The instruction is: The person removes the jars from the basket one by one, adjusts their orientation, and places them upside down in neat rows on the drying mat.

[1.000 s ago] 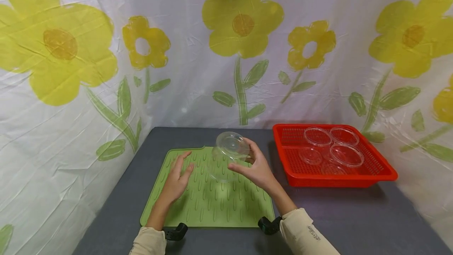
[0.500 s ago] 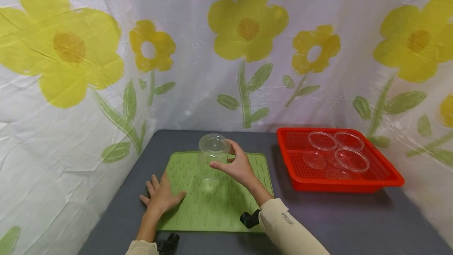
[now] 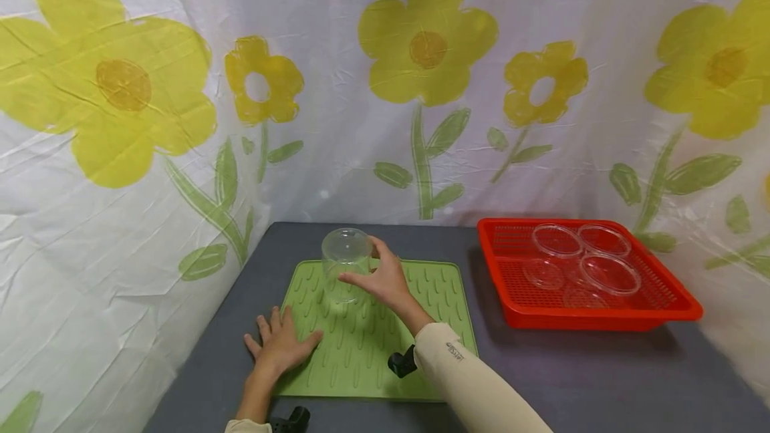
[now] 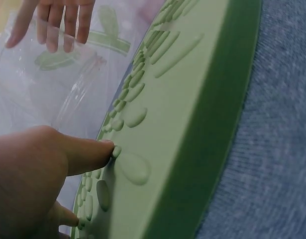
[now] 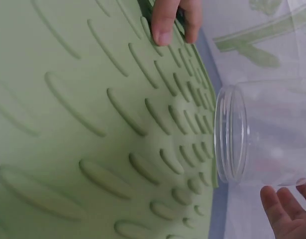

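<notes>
A clear plastic jar (image 3: pixel 347 266) is upside down over the far left part of a green ridged mat (image 3: pixel 385 359). Its threaded rim (image 5: pixel 231 134) faces the mat in the right wrist view; I cannot tell if it touches. My right hand (image 3: pixel 382 277) grips the jar from the right, thumb in front and fingers behind. My left hand (image 3: pixel 281 347) lies with fingers spread across the mat's left edge. In the left wrist view its thumb (image 4: pixel 88 153) touches the mat's ridges.
On the right of the dark grey table (image 3: pixel 541 373) stands a red plastic basket (image 3: pixel 595 319). Several clear jars (image 3: pixel 609 274) stand inside it with their round rims up. A flowered curtain (image 3: pixel 337 152) hangs behind and along the sides.
My right hand has carried the jar left and lowered it towards the mat, turning it more upright. My left hand has dropped from the air onto the mat's left edge.
</notes>
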Tool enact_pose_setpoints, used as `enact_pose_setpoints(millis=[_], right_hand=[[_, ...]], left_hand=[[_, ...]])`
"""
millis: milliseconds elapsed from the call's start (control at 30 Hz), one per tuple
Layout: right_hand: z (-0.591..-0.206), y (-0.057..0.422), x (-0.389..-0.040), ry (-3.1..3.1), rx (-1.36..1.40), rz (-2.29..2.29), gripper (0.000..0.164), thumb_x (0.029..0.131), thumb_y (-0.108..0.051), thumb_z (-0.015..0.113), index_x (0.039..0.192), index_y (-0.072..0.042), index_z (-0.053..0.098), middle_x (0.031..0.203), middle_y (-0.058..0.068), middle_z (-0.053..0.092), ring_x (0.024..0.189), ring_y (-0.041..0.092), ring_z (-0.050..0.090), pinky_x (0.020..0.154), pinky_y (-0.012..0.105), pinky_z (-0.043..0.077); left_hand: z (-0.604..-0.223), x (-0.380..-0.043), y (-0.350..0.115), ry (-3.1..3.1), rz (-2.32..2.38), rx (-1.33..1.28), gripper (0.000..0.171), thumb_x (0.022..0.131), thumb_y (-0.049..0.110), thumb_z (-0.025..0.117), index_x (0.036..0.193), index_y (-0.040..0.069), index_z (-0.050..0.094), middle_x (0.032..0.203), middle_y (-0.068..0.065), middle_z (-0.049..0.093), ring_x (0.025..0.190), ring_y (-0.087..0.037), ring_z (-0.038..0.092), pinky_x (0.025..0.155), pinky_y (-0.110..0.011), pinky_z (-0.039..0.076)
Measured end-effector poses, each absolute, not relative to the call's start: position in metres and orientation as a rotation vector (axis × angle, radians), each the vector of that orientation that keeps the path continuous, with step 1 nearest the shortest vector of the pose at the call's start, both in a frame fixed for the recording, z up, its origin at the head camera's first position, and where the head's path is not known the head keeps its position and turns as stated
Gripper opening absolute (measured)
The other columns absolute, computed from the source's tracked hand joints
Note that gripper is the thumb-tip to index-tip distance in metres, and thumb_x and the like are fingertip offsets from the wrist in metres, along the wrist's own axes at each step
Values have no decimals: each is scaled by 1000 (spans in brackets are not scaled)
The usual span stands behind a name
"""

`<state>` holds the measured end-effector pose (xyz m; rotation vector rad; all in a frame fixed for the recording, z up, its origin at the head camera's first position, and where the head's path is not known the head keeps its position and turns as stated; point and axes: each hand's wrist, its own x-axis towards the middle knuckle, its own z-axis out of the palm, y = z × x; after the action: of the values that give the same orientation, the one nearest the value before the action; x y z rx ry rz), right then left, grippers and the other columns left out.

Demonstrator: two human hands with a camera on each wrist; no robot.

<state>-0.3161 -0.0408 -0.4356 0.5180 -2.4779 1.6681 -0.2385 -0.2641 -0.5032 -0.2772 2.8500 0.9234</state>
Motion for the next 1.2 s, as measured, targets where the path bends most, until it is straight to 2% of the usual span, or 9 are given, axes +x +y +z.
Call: enact_pose_setpoints(millis=[167, 600, 833, 1200], right_hand=[[-440, -52, -319, -2520, 475, 1680, 97, 82, -40, 86, 158, -12, 34, 152, 16, 49, 138, 33, 50, 106, 57, 48], [-445, -84, -325, -2570, 489, 1704, 97, 83, -37, 86, 159, -10, 32, 154, 14, 48, 139, 34, 50, 107, 53, 48], [-446, -87, -321, -2614, 480, 1689, 97, 84, -34, 85, 159, -8, 29, 156, 17, 45, 142, 37, 47, 109, 58, 46], [-442, -89, -326, -2691, 517, 1628, 101, 85, -35, 84, 161, -4, 24, 160, 19, 39, 145, 38, 43, 112, 58, 43]], left_hand=[[-505, -238, -265, 2848, 913, -273, 110, 93, 60, 61, 159, -11, 7, 163, -39, -7, 147, -63, -19, 107, -80, -21], [-503, -237, -264, 2842, 910, -276, 108, 94, 58, 61, 159, -11, 8, 164, -38, -7, 146, -63, -19, 107, -80, -21], [-503, -237, -262, 2875, 888, -264, 107, 94, 59, 61, 159, -10, 11, 164, -38, -3, 147, -64, -15, 108, -82, -17], [-509, -240, -266, 2858, 886, -273, 109, 94, 59, 60, 159, -10, 7, 164, -37, -7, 147, -62, -19, 107, -80, -21]])
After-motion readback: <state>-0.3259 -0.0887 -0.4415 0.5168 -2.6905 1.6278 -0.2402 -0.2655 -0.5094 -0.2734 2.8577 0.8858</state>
